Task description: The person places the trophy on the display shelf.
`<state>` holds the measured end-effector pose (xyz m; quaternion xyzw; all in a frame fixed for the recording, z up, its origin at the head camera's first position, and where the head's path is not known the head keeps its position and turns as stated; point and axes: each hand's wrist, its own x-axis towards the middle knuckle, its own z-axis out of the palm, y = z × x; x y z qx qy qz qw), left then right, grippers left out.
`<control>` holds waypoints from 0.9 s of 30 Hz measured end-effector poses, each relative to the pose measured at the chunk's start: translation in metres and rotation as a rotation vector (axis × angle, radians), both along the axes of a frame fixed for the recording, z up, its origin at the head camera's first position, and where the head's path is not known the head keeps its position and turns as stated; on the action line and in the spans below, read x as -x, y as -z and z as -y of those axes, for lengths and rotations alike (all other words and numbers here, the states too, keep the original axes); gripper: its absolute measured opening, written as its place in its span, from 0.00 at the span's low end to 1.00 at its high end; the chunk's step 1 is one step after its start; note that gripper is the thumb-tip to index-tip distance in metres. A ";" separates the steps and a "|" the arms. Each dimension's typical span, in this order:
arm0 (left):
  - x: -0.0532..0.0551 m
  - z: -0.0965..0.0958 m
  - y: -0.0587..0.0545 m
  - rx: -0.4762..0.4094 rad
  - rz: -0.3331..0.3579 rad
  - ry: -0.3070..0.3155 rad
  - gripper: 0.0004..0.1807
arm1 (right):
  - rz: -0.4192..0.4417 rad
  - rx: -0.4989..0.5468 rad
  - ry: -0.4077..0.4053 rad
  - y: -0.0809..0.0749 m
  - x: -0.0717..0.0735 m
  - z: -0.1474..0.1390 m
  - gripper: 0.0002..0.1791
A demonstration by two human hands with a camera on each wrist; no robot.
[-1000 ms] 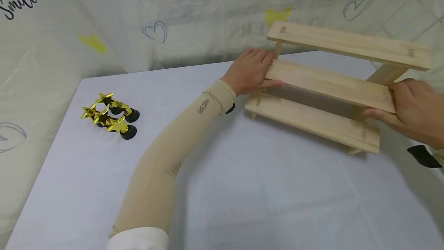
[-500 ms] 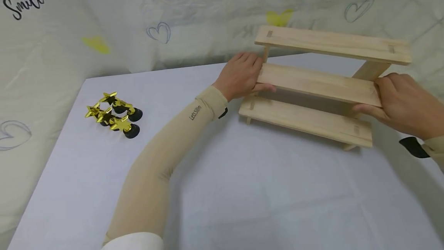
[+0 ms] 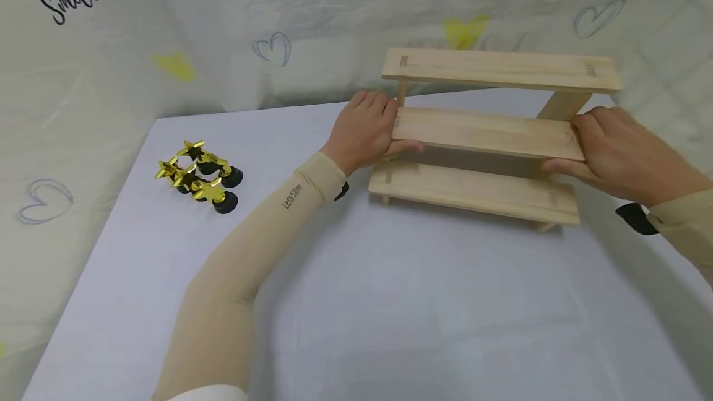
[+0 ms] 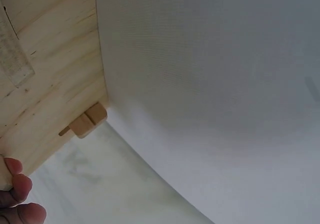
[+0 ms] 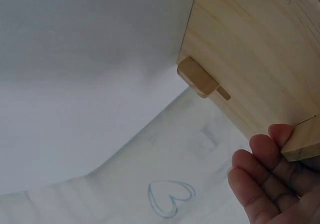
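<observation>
A three-tier wooden shelf (image 3: 484,132) stands toward the back right of the table in the head view. My left hand (image 3: 363,132) grips the left end of its middle board, thumb along the front edge. At the other end of that board, my right hand (image 3: 626,153) holds on the same way. In the left wrist view, fingertips (image 4: 22,186) curl at the board's end beside the wooden side panel (image 4: 55,69). The right wrist view shows curled fingers (image 5: 260,171) under the board's end (image 5: 305,140).
Several small gold star trophies (image 3: 207,187) with black bases lie grouped at the left of the white-covered table (image 3: 356,302). Behind the table's back edge hangs a pale curtain (image 3: 334,17) with hearts and lettering.
Held by both hands, the shelf has moved left and turned to sit more nearly level across the view. The camera view has shifted slightly too. Both hands keep their grip.
</observation>
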<state>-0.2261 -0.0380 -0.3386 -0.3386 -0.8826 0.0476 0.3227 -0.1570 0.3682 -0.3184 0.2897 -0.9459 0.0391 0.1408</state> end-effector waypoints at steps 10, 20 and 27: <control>-0.010 0.022 0.000 0.000 0.032 -0.072 0.49 | -0.063 0.065 -0.133 0.004 0.020 0.017 0.47; -0.020 0.050 0.003 -0.022 0.006 -0.108 0.46 | -0.053 0.083 -0.178 0.009 0.035 0.041 0.49; -0.026 0.072 0.002 -0.005 0.039 -0.134 0.46 | -0.102 0.087 -0.255 0.011 0.048 0.063 0.52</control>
